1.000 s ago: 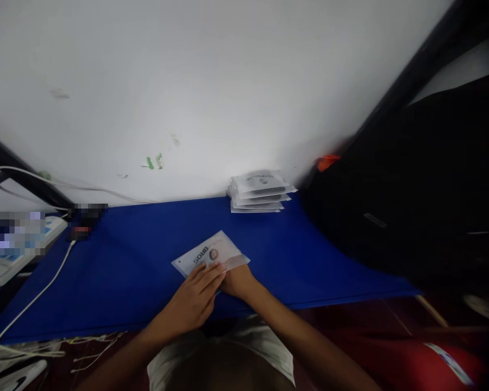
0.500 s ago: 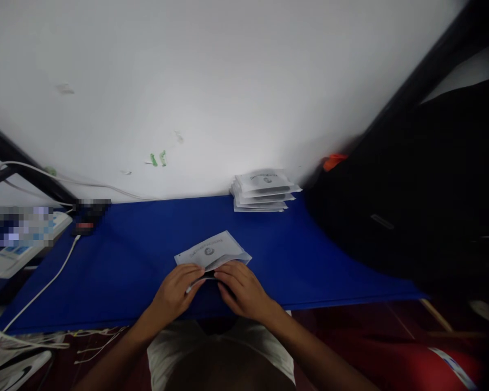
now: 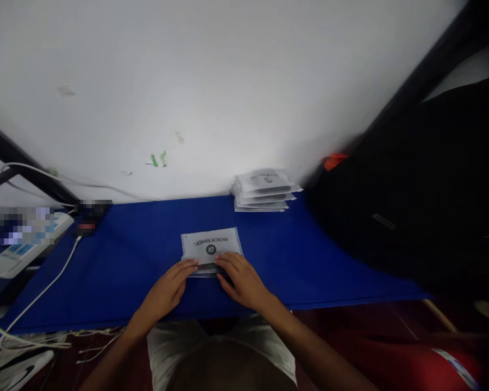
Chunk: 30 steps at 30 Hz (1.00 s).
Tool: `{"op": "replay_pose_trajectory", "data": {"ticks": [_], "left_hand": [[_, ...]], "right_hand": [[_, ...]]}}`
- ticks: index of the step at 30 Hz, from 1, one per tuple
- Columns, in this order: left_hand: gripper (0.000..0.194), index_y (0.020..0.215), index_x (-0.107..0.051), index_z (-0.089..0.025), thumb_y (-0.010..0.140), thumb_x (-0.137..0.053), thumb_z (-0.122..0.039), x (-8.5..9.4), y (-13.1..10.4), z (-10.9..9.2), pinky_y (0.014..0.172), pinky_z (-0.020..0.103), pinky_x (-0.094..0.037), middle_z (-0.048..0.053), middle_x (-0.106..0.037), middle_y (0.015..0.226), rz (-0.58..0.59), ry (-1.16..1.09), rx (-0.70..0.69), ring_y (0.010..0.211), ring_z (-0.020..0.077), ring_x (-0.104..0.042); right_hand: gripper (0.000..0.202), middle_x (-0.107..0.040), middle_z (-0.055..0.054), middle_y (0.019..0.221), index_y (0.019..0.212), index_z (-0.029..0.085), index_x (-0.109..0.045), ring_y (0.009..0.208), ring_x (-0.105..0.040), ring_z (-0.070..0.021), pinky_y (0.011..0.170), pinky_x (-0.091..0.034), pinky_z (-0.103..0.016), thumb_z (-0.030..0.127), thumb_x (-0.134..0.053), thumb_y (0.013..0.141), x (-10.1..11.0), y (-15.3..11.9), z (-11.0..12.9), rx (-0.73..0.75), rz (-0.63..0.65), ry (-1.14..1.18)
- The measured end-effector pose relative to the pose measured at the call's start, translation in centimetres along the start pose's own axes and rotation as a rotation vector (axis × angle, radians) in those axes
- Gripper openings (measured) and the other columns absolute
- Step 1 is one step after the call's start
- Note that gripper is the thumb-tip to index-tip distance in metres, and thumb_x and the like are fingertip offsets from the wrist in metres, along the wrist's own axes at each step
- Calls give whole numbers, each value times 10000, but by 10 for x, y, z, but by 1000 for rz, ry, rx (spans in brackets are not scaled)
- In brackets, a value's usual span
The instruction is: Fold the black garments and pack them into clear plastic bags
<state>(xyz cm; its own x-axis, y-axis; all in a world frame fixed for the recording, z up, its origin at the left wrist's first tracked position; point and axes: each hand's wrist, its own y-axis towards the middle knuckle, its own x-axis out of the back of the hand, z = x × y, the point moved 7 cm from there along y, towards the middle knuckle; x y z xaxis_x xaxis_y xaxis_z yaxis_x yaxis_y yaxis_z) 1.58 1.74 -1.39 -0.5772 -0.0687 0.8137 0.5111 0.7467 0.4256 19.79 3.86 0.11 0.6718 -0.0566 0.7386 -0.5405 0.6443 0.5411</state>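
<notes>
A frosted white pouch (image 3: 218,239) printed "ROCKBROS" lies flat on the blue cloth surface, with something dark showing inside near its front edge. The fingertips of my left hand (image 3: 169,288) rest on the pouch's front left corner, fingers stretched out. On its front right part lie the fingers of my right hand (image 3: 242,279), spread, with the thumb apart beside the edge. Neither hand is wrapped round anything. Farther back, against the white wall, sits a stack of similar pouches (image 3: 264,190).
A white power strip (image 3: 36,244) and a dark device with a white cable (image 3: 63,266) are at the left. Black fabric (image 3: 399,201) fills the right side, with an orange item (image 3: 334,161) behind it. The blue surface's front edge runs just before my body.
The pouch has straightened and now lies flat, its open front edge lowered. My hands have moved slightly apart, and their fingers have come from gripping the edge to resting on top.
</notes>
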Motion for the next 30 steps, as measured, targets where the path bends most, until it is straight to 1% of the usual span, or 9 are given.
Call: {"op": "replay_pose_trajectory", "data": {"ticks": [3, 5, 9, 12, 15, 18, 24, 27, 30], "left_hand": [[309, 1231, -596, -203, 948, -496, -134, 14, -1, 0, 976, 412, -554, 74, -705, 1135, -135, 83, -43, 1107, 201, -656], [275, 1184, -622, -193, 928, -546, -129, 21, 1, -6, 919, 389, -576, 72, -725, 1033, -234, 87, -71, 1011, 199, -685], [262, 1115, -646, -191, 883, -602, -77, 30, 10, -32, 825, 360, -583, 66, -734, 942, -371, -34, -122, 903, 190, -693], [224, 1064, -660, -198, 875, -626, -82, 33, 18, -50, 772, 340, -583, 52, -738, 890, -419, -169, -129, 849, 180, -695], [136, 973, -670, -197, 865, -664, -114, 35, 25, -59, 720, 305, -583, 34, -728, 815, -452, -299, -105, 796, 168, -692], [47, 917, -686, -200, 878, -670, -179, 35, 30, -60, 701, 281, -580, 29, -721, 794, -454, -337, -50, 781, 163, -688], [189, 962, -674, -178, 963, -487, -150, 30, 32, -64, 761, 278, -566, 59, -715, 894, -321, -300, -70, 875, 162, -675], [182, 946, -653, -181, 960, -475, -148, 29, 32, -64, 752, 294, -562, 58, -705, 866, -326, -309, -59, 846, 167, -672], [193, 906, -642, -186, 966, -461, -163, 29, 31, -65, 731, 301, -559, 53, -697, 807, -369, -314, -54, 810, 171, -673]], "right_hand": [[271, -671, -137, 1149, 1185, 130, -586, 1106, -605, -242, 964, -520, -429, 189, -535, 926, 0, 2, 0, 8, 20, -8], [277, -674, -138, 1140, 1193, 125, -578, 1092, -608, -245, 953, -524, -430, 209, -535, 932, 2, 4, 5, 40, 14, -18], [304, -680, -134, 1110, 1222, 149, -555, 1063, -623, -249, 925, -532, -424, 265, -540, 941, 10, 8, 18, 110, -31, -21], [303, -687, -127, 1059, 1216, 156, -542, 1035, -629, -245, 894, -535, -410, 264, -547, 933, 21, 10, 29, 170, -95, 4], [290, -694, -102, 1008, 1201, 168, -537, 986, -632, -229, 880, -531, -399, 245, -549, 921, 31, 12, 41, 221, -122, 37], [289, -696, -77, 991, 1205, 188, -531, 941, -631, -200, 872, -528, -376, 192, -526, 915, 37, 14, 50, 252, -120, 64], [225, -688, -74, 945, 1139, 176, -551, 883, -625, -198, 805, -540, -363, 187, -553, 915, 43, 17, 57, 283, -178, 73], [183, -687, -65, 910, 1101, 179, -565, 858, -618, -190, 790, -533, -351, 187, -572, 918, 41, 16, 58, 290, -207, 52], [126, -684, -45, 863, 1052, 203, -576, 837, -612, -179, 782, -522, -343, 182, -550, 931, 38, 17, 58, 282, -221, 36]]}}
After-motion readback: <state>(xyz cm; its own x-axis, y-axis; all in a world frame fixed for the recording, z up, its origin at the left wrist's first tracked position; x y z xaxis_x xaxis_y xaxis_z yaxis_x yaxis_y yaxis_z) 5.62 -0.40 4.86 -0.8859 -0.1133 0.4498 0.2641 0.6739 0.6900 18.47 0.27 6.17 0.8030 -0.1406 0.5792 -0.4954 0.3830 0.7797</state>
